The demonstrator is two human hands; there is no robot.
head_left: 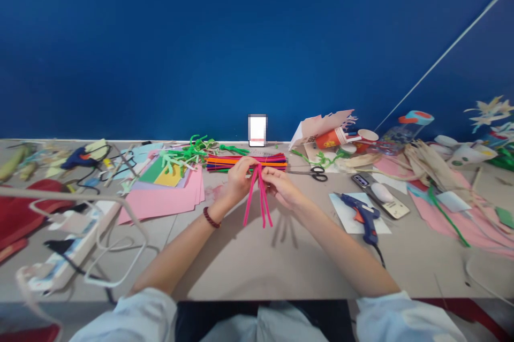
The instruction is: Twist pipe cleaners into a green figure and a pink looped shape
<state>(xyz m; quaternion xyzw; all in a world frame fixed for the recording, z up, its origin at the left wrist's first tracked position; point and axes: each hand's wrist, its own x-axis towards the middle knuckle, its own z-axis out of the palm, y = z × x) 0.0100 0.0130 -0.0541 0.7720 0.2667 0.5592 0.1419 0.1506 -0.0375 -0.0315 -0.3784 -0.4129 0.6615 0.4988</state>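
Several pink pipe cleaners (262,197) hang down between my two hands, held at their upper ends above the table. My left hand (240,177) is closed with its fingertips on the top of the strands. From the other side, my right hand (281,185) pinches the same strands near the top. The lower ends spread apart and hang free. Just behind my hands lies a bundle of multicoloured pipe cleaners (225,162), partly hidden by my fingers. Black-handled scissors (318,173) rest to the right of the bundle.
A blue glue gun (361,213) lies on pale paper at right, beside a phone (385,200). Pink paper sheets (160,203) and green pipe-cleaner pieces (196,146) are at left. A white power strip (76,245) with cables sits nearer left. A lit phone screen (257,130) stands by the wall.
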